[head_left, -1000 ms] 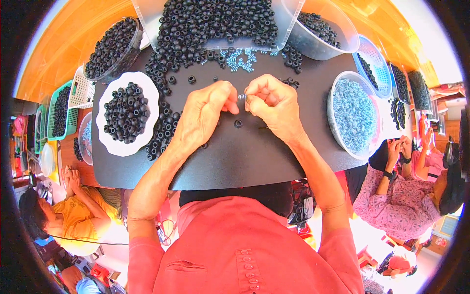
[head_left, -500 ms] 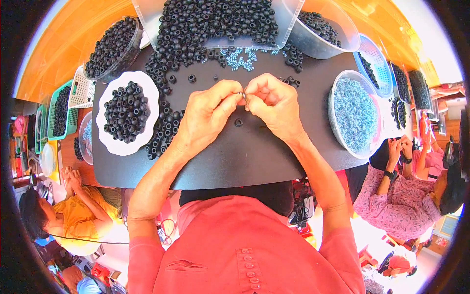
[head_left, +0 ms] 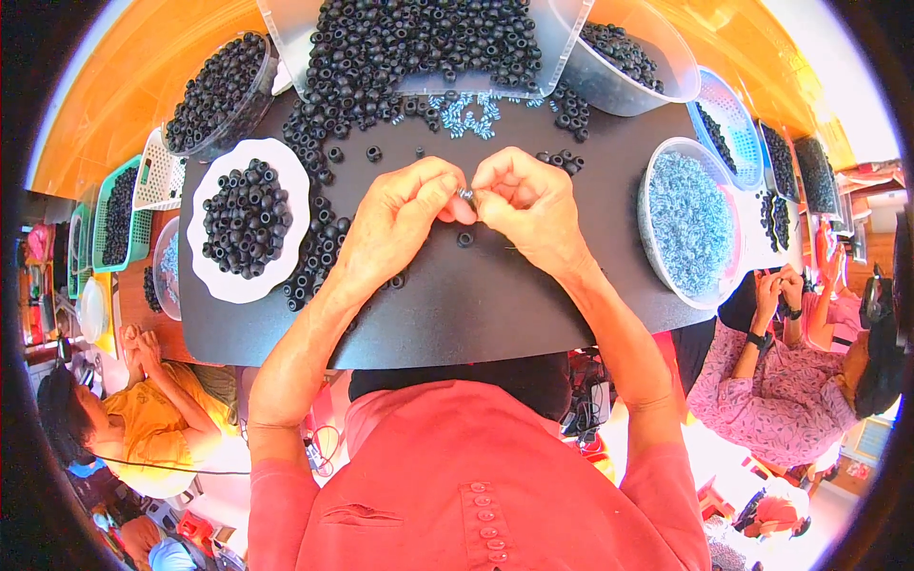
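Observation:
Over the middle of the dark table (head_left: 419, 333), my left hand (head_left: 405, 205) and my right hand (head_left: 528, 205) almost meet at the fingertips. Both are closed in a pinch around a small silvery and dark piece (head_left: 466, 194), largely hidden by the fingers; it looks like a small spring. Just below the fingertips lies a single black hollow bead-like plastic piece (head_left: 465, 240). To my left, a white scalloped plate (head_left: 204, 271) holds many similar black pieces. A clear round tub (head_left: 657, 271) at right is full of small pale-blue, spring-like pieces.
A large clear bin (head_left: 286, 57) spills black pieces onto the table's far side, beside scattered spring-like pieces (head_left: 468, 116). Tubs of black pieces (head_left: 214, 100) (head_left: 647, 95) stand at both far corners. Co-workers sit at left (head_left: 157, 409) and right (head_left: 781, 381).
The held piece has shifted slightly down and left, and my fingertips have drawn a little apart. The left fingers have changed their grip; more of the silvery piece shows.

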